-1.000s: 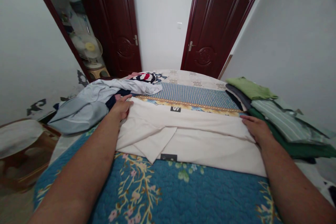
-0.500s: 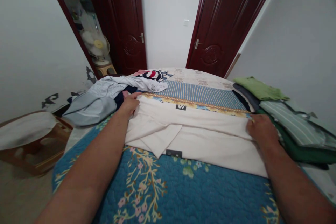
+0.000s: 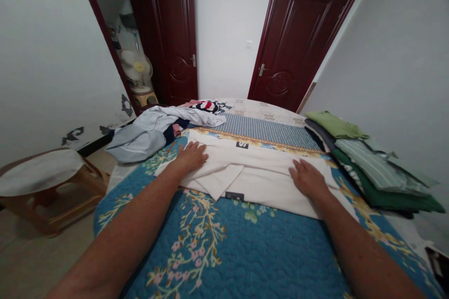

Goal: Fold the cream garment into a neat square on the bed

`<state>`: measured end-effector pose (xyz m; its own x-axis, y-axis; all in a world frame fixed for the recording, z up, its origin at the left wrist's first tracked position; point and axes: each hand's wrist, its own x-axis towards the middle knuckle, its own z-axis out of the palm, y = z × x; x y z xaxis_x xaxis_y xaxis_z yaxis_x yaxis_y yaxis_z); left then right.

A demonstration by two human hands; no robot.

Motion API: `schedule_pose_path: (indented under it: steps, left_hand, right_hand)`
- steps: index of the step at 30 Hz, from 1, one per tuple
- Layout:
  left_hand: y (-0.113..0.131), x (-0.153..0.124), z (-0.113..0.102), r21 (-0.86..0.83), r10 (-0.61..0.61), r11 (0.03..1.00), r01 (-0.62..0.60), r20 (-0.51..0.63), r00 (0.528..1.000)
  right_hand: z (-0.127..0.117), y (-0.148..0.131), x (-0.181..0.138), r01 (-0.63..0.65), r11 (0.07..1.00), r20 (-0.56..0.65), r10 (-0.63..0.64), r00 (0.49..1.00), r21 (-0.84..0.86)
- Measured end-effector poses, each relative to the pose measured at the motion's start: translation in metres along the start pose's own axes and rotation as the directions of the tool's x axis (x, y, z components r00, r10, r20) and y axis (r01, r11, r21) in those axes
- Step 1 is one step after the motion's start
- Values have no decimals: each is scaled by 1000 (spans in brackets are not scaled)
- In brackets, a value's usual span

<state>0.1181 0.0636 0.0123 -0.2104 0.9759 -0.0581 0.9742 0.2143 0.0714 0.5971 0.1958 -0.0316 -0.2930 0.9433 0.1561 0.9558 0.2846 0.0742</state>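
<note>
A cream-white garment point(image 3: 261, 173), perhaps a T-shirt, lies folded into a long strip across the blue floral quilted cover point(image 3: 273, 252). Dark printed patches show at its far and near edges, and a pointed flap of cloth lies over its left half. My left hand point(image 3: 192, 156) rests on the left part of the garment, fingers stretched out. On the right part lies my right hand point(image 3: 308, 177), palm down with its fingers extended. Neither hand grips the cloth.
Loose clothes point(image 3: 150, 126) are heaped at the table's far left. Folded clothes point(image 3: 379, 159) are stacked along the right side. A wooden stool point(image 3: 45, 173) stands at left, with a fan point(image 3: 138, 67) behind. Two dark red doors point(image 3: 171, 32) are beyond the table.
Both hands have let go of the garment's far corners and moved inward and nearer, now lying flat on it. The view has tilted up slightly, showing more of the wall frame.
</note>
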Motion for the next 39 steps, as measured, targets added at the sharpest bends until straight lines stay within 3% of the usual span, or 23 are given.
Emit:
schedule_pose_path:
  steps: [4, 7, 11, 16, 19, 22, 26, 31, 35, 39]
  left_hand:
    - [-4, -18, 2, -16, -83, 996, 82, -26, 996]
    - [-4, -25, 3, -46, -106, 994, 104, -55, 993]
    - [-2, -29, 0, -42, -103, 994, 100, -90, 991]
    - [-4, -31, -4, -26, -33, 999, 31, -94, 995]
    - [-8, -31, -3, -36, -30, 999, 29, -36, 999]
    - [-10, -32, -4, -37, -66, 997, 66, 1, 998]
    - [-11, -32, -12, -47, -77, 996, 81, 81, 994]
    - [-15, -28, -16, -22, -65, 997, 69, 164, 984]
    - [-22, -16, -10, -3, -82, 997, 83, 137, 987]
    - [-29, -8, -3, -18, -57, 998, 59, 133, 990]
  right_hand:
    - [-15, -3, -5, -201, 980, 103, 198, 975, 14]
    - [-29, -23, -4, -224, 974, 137, 220, 966, 17]
    - [-45, -76, 7, 75, 987, 31, -80, 996, 144]
    - [-55, -170, 32, 440, 848, -148, -415, 898, 295]
    - [-51, -217, 44, 483, 811, -91, -482, 871, 331]
    - [-43, -242, 54, 410, 860, 12, -434, 901, 305]
    - [-42, -247, 70, 297, 903, 120, -347, 930, 311]
    - [-57, -245, 83, 233, 910, 251, -328, 911, 341]
    - [-57, -230, 76, 250, 901, 202, -335, 920, 353]
    - [-47, -194, 46, 190, 924, 139, -247, 959, 333]
